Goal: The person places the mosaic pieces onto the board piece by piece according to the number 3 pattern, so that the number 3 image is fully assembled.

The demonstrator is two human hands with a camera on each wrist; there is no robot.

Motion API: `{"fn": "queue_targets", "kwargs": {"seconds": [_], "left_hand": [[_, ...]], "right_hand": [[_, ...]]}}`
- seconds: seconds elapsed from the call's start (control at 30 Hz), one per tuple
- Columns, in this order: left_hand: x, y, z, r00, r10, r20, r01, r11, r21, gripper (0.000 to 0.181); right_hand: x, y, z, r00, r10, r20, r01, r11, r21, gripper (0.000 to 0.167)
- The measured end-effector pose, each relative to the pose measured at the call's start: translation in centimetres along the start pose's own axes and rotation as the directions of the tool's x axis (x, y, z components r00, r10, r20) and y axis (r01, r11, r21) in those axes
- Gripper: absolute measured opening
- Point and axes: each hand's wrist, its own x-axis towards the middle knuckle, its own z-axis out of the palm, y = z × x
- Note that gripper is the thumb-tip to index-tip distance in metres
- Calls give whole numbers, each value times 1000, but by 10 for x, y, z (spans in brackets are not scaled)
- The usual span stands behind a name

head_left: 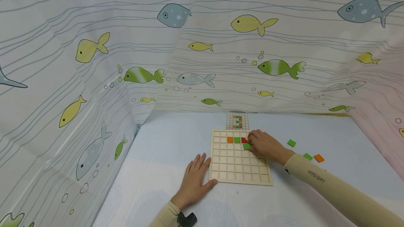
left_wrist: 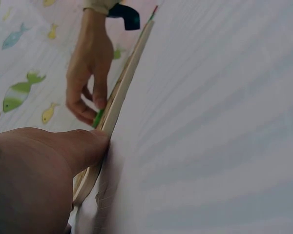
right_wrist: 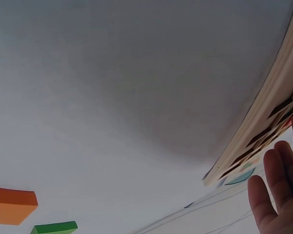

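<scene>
While left hand (head_left: 194, 183) lies fingers outstretched at left edge of gridded wooden board (head_left: 233, 171), right hand (head_left: 265, 145) pinches green tile (left_wrist: 98, 118) at board's upper right; board on pale blue-and-white tabletop (head_left: 173, 132), gridded card (head_left: 237, 121) beyond it, loose orange tile (head_left: 319, 158) to right; fish-print sheeting (head_left: 214, 9) walls back and left, pinkish sheeting (head_left: 385, 122) at right
</scene>
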Motion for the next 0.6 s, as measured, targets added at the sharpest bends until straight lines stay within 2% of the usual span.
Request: {"fn": "queue_targets", "kwargs": {"seconds": [0.17, 0.6], "left_hand": [[0, 0, 0, 1000, -3, -1, 3, 1000, 2, 77], [-1, 0, 1, 1000, 6, -2, -6, 1000, -3, 77]], "right_hand": [[2, -2, 1, 999, -16, -28, 16, 1000, -5, 26], [4, -1, -1, 999, 36, 1, -36, 997, 70, 24]]}}
